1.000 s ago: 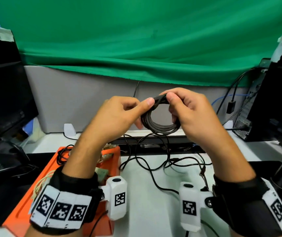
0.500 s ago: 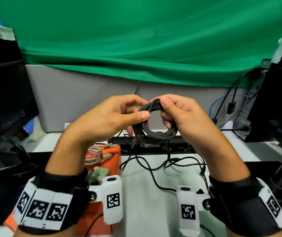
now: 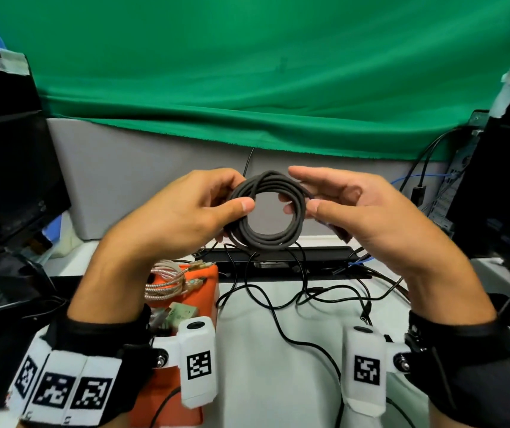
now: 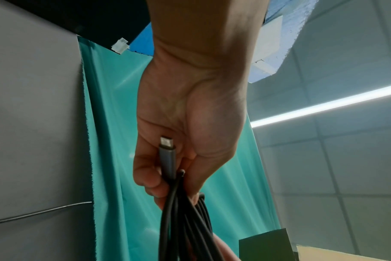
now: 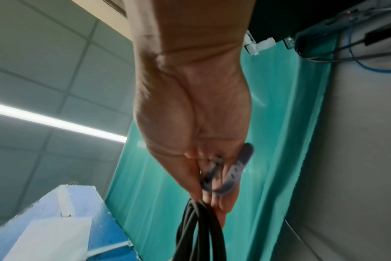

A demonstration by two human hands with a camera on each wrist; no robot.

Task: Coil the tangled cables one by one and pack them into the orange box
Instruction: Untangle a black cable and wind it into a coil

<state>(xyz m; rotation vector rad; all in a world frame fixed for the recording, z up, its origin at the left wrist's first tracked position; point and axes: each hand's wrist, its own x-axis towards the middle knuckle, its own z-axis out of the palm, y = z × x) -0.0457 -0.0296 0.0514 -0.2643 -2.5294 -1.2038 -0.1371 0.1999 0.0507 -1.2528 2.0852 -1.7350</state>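
Observation:
A coil of dark grey cable [image 3: 267, 208] is held up above the table, its ring facing me. My left hand [image 3: 185, 214] grips the coil's left side, thumb in front and fingers behind. Its grey plug [image 4: 166, 153] lies against the left palm above the bunched strands [image 4: 185, 217]. My right hand [image 3: 355, 208] pinches the coil's right edge between the thumb and nearly straight fingers. A grey perforated strap [image 5: 234, 169] curls over those fingers above the strands [image 5: 199, 226]. The orange box [image 3: 209, 291] stands low at the left, partly hidden by my left forearm.
A silvery braided cable [image 3: 167, 282] lies coiled in the box. Loose black cables [image 3: 278, 296] sprawl over the white table [image 3: 278, 381] in front of a black bar [image 3: 294, 257]. Dark monitors stand at left [image 3: 9, 180] and right [image 3: 507, 186].
The coil has turned from nearly edge-on to face-on. My right hand's fingers have straightened out from a curled grip, and both hands have shifted slightly.

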